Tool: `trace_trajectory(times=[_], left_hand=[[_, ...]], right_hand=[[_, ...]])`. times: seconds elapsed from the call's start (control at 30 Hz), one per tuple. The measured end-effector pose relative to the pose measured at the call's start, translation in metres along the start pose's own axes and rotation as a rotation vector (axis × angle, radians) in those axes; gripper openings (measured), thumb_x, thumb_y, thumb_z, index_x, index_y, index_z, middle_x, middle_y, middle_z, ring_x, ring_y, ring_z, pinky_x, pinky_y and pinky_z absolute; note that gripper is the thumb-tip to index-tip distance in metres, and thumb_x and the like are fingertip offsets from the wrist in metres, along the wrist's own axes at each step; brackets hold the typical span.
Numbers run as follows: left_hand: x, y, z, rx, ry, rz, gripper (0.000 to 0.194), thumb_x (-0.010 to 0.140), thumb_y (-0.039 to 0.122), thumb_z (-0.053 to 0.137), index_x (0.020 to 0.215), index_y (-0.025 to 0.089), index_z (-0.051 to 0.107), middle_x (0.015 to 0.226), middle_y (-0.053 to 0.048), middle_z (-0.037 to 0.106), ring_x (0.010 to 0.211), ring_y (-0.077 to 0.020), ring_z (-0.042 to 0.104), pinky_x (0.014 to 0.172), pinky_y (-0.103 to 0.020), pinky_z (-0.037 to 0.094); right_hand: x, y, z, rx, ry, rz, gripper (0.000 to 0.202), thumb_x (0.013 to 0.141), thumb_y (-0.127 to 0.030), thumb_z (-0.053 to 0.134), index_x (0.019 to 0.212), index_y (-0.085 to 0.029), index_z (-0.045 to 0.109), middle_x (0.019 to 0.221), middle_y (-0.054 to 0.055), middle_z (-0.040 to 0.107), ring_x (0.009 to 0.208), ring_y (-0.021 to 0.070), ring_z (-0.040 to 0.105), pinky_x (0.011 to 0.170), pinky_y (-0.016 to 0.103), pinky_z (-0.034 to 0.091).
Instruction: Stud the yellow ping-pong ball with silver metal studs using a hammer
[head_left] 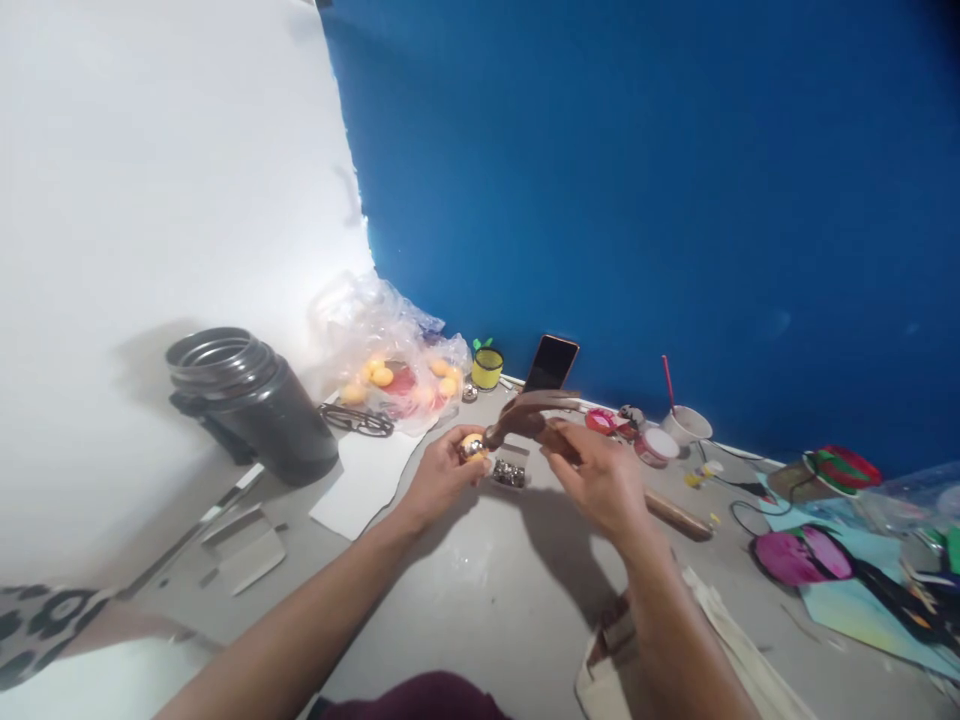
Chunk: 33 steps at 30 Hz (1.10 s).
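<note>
Round piece yellow-orange, seemingly silver-patched; hammer brown; right wall blue; flask dark grey.

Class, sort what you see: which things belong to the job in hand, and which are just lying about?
Belong to the job:
hammer, in the right hand
yellow ball, in the left hand
small box of metal pieces

Apparently just lying about:
flask
eyeglasses
phone
cup with straw

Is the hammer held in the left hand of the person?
No, the right hand grips the hammer by its handle.
</note>
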<state>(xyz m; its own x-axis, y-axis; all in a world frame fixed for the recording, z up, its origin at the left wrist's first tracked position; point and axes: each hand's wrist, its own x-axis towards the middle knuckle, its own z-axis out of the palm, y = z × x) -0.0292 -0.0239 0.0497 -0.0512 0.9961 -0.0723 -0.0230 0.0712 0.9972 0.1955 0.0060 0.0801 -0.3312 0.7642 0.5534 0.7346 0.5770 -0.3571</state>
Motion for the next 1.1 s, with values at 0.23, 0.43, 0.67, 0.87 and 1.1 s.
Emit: trace_trajectory(times=[0.23,0.43,0.67,0.87,1.1], left_hand=[[-0.002,0.004,0.002,-0.008,-0.014,-0.008,0.036,0.069,0.024,0.07,0.103,0.016,0.068,0.094,-0.005,0.076,0.055,-0.0092,0.055,0.058,-0.026,0.047],[-0.004,0.01,0.001,0.033,-0.054,-0.009,0.027,0.072,0.028,0.072,0.096,0.015,0.073,0.069,0.0,0.067,0.054,-0.0108,0.053,0.054,-0.024,0.043],[-0.003,0.01,0.0,0.013,-0.031,-0.008,0.029,0.071,0.024,0.071,0.099,0.016,0.073,0.073,0.0,0.069,0.054,-0.0101,0.051,0.053,-0.024,0.043],[-0.003,0.01,0.0,-0.023,-0.048,-0.014,0.035,0.07,0.024,0.073,0.105,0.017,0.071,0.096,-0.005,0.076,0.058,-0.0096,0.054,0.054,-0.024,0.043],[-0.003,0.007,-0.002,0.036,-0.09,0.007,0.037,0.072,0.027,0.073,0.107,0.016,0.071,0.102,-0.008,0.077,0.077,-0.017,0.065,0.065,-0.027,0.049]], right_hand=[[0.0,-0.004,-0.001,-0.019,0.176,-0.062,0.02,0.095,-0.034,0.06,0.102,-0.023,0.075,0.085,0.007,0.076,0.076,0.0216,0.068,0.07,0.031,0.048],[0.002,-0.01,-0.003,-0.073,0.072,-0.193,0.023,0.099,-0.028,0.057,0.084,-0.022,0.072,0.07,0.004,0.069,0.065,0.0174,0.061,0.063,0.029,0.039],[0.003,-0.015,-0.004,-0.063,0.122,-0.195,0.025,0.099,-0.029,0.059,0.079,-0.02,0.069,0.067,0.004,0.067,0.063,0.0165,0.059,0.063,0.028,0.038],[0.002,-0.009,-0.003,-0.02,0.153,-0.134,0.019,0.097,-0.031,0.061,0.085,-0.022,0.073,0.071,0.004,0.07,0.066,0.0183,0.062,0.064,0.029,0.042],[-0.001,-0.009,0.003,0.066,-0.014,0.001,0.02,0.091,-0.031,0.063,0.104,-0.023,0.076,0.087,0.006,0.078,0.076,0.0217,0.07,0.068,0.029,0.047]])
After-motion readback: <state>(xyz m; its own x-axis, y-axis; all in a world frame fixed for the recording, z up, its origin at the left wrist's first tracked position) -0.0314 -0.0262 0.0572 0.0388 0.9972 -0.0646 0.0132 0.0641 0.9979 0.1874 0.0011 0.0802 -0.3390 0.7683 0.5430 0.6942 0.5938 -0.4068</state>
